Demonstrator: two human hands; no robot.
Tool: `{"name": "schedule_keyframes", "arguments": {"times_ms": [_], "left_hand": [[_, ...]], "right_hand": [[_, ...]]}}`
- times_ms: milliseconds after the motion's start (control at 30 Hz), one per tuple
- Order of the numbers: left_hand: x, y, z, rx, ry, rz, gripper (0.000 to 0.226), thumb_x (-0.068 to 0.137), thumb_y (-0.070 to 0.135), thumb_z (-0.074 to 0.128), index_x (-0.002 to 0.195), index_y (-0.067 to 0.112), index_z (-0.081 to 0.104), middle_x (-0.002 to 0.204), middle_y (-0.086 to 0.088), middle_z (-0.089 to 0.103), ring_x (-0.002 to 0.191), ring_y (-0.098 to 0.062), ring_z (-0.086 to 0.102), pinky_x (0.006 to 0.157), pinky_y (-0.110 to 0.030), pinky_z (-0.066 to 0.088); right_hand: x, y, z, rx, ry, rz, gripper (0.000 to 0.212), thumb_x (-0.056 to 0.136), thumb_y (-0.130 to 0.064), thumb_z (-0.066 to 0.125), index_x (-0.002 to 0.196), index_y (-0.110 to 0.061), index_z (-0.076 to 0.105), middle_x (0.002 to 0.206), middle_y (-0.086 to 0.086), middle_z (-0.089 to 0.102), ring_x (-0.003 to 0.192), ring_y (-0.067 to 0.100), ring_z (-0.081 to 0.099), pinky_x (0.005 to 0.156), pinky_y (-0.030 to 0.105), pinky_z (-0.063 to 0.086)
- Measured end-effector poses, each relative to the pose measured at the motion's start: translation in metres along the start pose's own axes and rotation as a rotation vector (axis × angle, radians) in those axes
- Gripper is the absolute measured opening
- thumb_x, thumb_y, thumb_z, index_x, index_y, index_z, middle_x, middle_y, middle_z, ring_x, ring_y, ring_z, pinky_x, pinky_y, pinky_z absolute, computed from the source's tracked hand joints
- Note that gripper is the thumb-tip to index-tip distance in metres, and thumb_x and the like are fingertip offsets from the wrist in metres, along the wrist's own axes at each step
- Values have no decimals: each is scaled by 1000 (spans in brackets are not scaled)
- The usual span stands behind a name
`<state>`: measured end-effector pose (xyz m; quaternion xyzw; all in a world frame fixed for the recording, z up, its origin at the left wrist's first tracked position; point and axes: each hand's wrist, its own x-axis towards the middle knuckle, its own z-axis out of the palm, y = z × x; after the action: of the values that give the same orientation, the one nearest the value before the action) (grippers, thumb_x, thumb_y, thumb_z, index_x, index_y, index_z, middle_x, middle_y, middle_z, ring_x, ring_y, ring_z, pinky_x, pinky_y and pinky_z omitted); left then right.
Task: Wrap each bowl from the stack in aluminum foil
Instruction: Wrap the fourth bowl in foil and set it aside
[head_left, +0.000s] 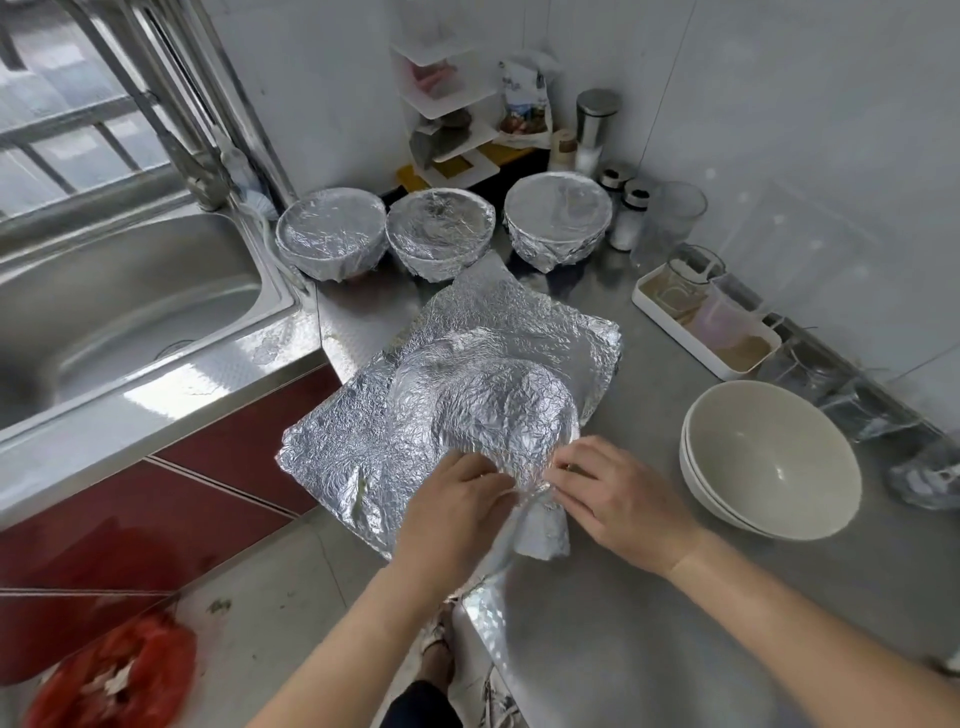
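Three foil-wrapped round bowls (440, 228) stand upper centre; two plain grey stacked bowls (769, 457) wait right. Left hand (457, 499) and right hand (618, 499) pinch crinkled silver foil (467, 395) over the hidden centre bowl — better gathered evenly, tucked snug underneath.

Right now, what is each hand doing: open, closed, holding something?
Left hand: grip closed, pinching the gathered edge of the foil sheet.
Right hand: grip closed, pinching the same gathered foil edge from the other side.
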<state>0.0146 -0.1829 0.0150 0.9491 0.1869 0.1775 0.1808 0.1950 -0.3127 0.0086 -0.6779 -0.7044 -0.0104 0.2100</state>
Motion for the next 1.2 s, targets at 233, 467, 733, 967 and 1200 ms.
{"name": "schedule_keyframes", "arguments": {"times_ms": [233, 467, 733, 967, 1200], "left_hand": [[-11, -17, -9, 35, -107, 64, 31, 89, 42, 51, 93, 24, 76, 87, 10, 66, 84, -12, 56, 69, -17, 37], [-5, -16, 2, 135, -118, 164, 29, 93, 35, 49, 88, 19, 74, 82, 7, 64, 76, -16, 57, 66, -26, 47], [11, -3, 15, 252, -53, 265, 15, 73, 7, 79, 71, 13, 66, 68, 0, 59, 65, -20, 52, 69, -32, 46], [8, 24, 27, 268, -85, 142, 31, 55, 5, 80, 62, 16, 53, 62, -1, 46, 61, -20, 43, 59, -31, 38], [5, 28, 29, 89, -69, -72, 39, 63, 31, 83, 97, 20, 66, 80, 3, 55, 75, -20, 52, 64, -31, 45]], "right_hand": [[1, -1, 17, -59, -2, -39, 19, 75, -2, 74, 90, -12, 67, 93, 1, 62, 89, 22, 57, 71, 32, 52], [8, 1, 18, -164, -1, -112, 27, 77, -2, 41, 82, -9, 67, 86, 6, 63, 82, 27, 60, 67, 33, 53], [11, 16, 9, -262, 93, -172, 18, 87, 0, 53, 93, -8, 68, 95, 7, 64, 90, 25, 58, 73, 33, 52], [4, 22, 2, -329, 117, -188, 14, 90, -4, 58, 92, -13, 68, 96, 2, 65, 91, 23, 61, 72, 32, 46], [-2, 9, -4, -201, -64, -6, 33, 71, -12, 63, 104, -17, 65, 116, 2, 59, 113, 24, 53, 80, 34, 46]]}}
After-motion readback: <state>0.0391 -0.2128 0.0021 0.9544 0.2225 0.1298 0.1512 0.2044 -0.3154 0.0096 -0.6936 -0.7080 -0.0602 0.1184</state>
